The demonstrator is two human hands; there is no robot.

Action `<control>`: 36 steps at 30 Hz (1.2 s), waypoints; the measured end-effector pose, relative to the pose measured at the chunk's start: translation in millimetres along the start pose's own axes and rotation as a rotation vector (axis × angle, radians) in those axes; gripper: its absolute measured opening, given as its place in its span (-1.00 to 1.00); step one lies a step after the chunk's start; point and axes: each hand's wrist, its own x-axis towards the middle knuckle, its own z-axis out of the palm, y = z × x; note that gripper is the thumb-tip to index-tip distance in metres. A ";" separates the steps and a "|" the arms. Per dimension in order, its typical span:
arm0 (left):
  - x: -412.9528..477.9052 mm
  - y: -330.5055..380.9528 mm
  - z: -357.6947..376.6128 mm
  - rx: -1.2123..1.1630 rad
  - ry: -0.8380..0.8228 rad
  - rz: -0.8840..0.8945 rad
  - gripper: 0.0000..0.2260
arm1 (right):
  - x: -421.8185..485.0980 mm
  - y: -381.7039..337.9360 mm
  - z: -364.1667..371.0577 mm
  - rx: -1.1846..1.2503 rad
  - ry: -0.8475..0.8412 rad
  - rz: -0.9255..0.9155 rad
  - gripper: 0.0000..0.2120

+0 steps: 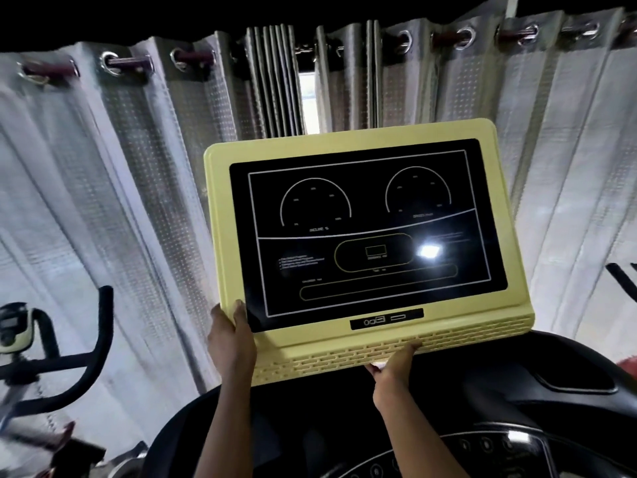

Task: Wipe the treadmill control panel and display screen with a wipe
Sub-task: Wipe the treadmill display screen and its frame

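The treadmill's yellow display housing fills the middle of the head view, with a black screen showing two dial outlines. My left hand grips the housing's lower left corner, thumb on the screen edge. My right hand presses up against the vented lower edge of the housing. A small white bit, possibly the wipe, shows under its fingers. The black control panel with round buttons lies below at the bottom right.
Grey eyelet curtains hang behind the treadmill. An exercise bike with black handlebars stands at the left. A black handle shows at the right edge.
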 end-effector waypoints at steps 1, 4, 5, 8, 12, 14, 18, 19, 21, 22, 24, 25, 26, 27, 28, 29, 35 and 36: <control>-0.9 -2.2 -4.3 -0.029 -0.037 -0.006 -0.58 | -6.0 7.8 2.2 -0.004 -0.026 0.005 -0.27; 4.0 -17.3 -14.0 -0.100 -0.177 -0.033 -0.63 | -25.0 39.0 11.2 -0.048 -0.102 0.018 -0.24; 9.1 -25.3 -14.7 -0.127 -0.225 -0.044 -0.58 | -32.7 48.8 15.4 -0.043 -0.137 0.036 -0.24; 18.3 -39.8 -20.3 -0.156 -0.357 -0.123 -0.40 | -49.8 73.1 28.9 -0.003 -0.205 0.082 -0.22; 13.9 -54.4 -31.3 -0.198 -0.466 -0.159 -0.40 | -65.0 104.5 45.3 0.000 -0.246 0.141 -0.20; 11.2 -62.2 -34.1 -0.248 -0.542 -0.202 -0.22 | -67.6 123.0 51.4 -0.028 -0.332 0.181 -0.16; 9.3 -78.1 -36.6 -0.210 -0.629 -0.289 -0.27 | -74.6 154.3 55.5 -0.182 -0.496 0.193 -0.25; 6.3 -82.1 -38.2 -0.201 -0.673 -0.310 -0.31 | -80.3 159.0 55.4 -0.220 -0.514 0.206 -0.34; -0.4 -92.3 -43.1 -0.168 -0.747 -0.322 -0.40 | -88.1 167.6 54.0 -0.353 -0.539 0.174 -0.55; -2.2 -100.0 -45.2 -0.142 -0.745 -0.308 -0.44 | -91.0 171.2 53.3 -0.432 -0.563 0.136 -0.64; -6.7 -110.1 -53.6 -0.108 -0.726 -0.296 -0.56 | -96.7 175.6 49.7 -0.602 -0.643 0.060 -0.71; -7.7 -115.1 -59.0 -0.077 -0.720 -0.285 -0.61 | -97.9 176.9 48.1 -0.683 -0.687 0.022 -0.70; -9.8 -116.9 -66.0 -0.034 -0.701 -0.246 -0.63 | -98.5 177.7 46.1 -0.760 -0.713 -0.003 -0.71; -9.1 -120.7 -73.3 0.035 -0.687 -0.193 -0.61 | -97.0 176.9 44.9 -0.822 -0.719 -0.010 -0.75; -8.9 -121.9 -80.4 0.101 -0.674 -0.131 -0.62 | -93.6 176.3 43.7 -0.850 -0.730 -0.028 -0.78; -11.0 -121.6 -91.3 0.150 -0.647 -0.101 -0.71 | -92.0 177.4 42.6 -0.885 -0.755 -0.042 -0.79; -38.8 -107.3 -144.9 0.184 -0.433 -0.016 -0.83 | -100.9 181.3 47.0 -1.081 -0.968 -0.235 -0.91; -46.4 -103.1 -152.7 0.190 -0.398 -0.021 -0.86 | -103.8 181.3 47.5 -1.087 -1.010 -0.248 -0.89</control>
